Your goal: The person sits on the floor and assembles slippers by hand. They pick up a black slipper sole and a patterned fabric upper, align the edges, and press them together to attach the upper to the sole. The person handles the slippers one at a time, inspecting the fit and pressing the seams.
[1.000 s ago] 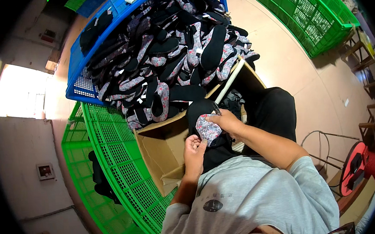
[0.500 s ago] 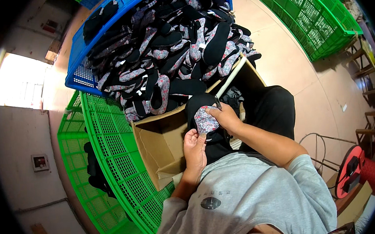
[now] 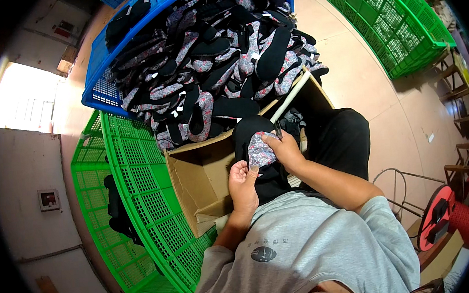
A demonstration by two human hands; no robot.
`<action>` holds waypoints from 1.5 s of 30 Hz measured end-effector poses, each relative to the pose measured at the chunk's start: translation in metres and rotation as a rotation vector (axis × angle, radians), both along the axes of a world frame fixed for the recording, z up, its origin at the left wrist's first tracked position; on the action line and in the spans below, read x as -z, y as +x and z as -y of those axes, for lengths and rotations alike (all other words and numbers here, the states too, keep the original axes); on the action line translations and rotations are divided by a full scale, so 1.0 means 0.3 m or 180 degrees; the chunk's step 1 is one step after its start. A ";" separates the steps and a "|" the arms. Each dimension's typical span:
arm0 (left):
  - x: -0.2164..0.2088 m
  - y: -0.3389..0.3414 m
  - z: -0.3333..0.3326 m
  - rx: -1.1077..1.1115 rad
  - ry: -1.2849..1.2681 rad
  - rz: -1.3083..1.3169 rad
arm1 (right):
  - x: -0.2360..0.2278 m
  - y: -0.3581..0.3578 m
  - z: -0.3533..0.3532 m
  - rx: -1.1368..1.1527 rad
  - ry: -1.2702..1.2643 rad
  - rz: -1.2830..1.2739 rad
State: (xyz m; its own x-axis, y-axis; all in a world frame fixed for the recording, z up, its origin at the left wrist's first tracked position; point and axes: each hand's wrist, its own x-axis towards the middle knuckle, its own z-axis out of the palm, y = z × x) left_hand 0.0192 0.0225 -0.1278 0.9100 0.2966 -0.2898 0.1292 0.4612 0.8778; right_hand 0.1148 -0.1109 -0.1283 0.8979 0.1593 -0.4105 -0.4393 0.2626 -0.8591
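Note:
A floral fabric slipper [image 3: 260,151], grey with red and pink flecks, is held between my hands over my lap. My left hand [image 3: 243,188] pinches its near end between thumb and fingers. At its far right side, my right hand [image 3: 288,149] presses the fabric with the thumb. A thin dark tool, perhaps small snips [image 3: 278,129], pokes up from the right-hand fingers; most of it is hidden. Just beyond is a large heap of similar floral slippers [image 3: 204,112] with black soles.
The heap rises from a blue crate [image 3: 93,82]. An open cardboard box [image 3: 194,186] stands by my left hand, next to green crates [image 3: 147,205]. Another green crate [image 3: 383,24] is at the far right, and a red spool [image 3: 437,217] on a wire stand is nearer.
The slipper and the right-hand fingers have shifted very slightly to the right. Both hands keep their hold, and the heap is unchanged.

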 end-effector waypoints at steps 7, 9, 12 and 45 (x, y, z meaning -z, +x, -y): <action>-0.072 0.033 -0.080 0.0309 0.0324 0.0234 | -0.095 0.003 0.093 -0.0732 0.0088 -0.0638; -0.113 0.056 -0.172 0.0766 -0.0058 0.0136 | -0.165 0.028 0.172 -0.1551 0.0020 -0.0698; -0.139 0.068 -0.241 0.1305 -0.0059 -0.0134 | -0.173 -0.011 0.207 -0.1936 -0.0015 -0.0908; -0.257 0.020 -0.030 0.0690 0.4153 0.0547 | -0.017 -0.135 0.190 -0.1135 0.0566 -0.0928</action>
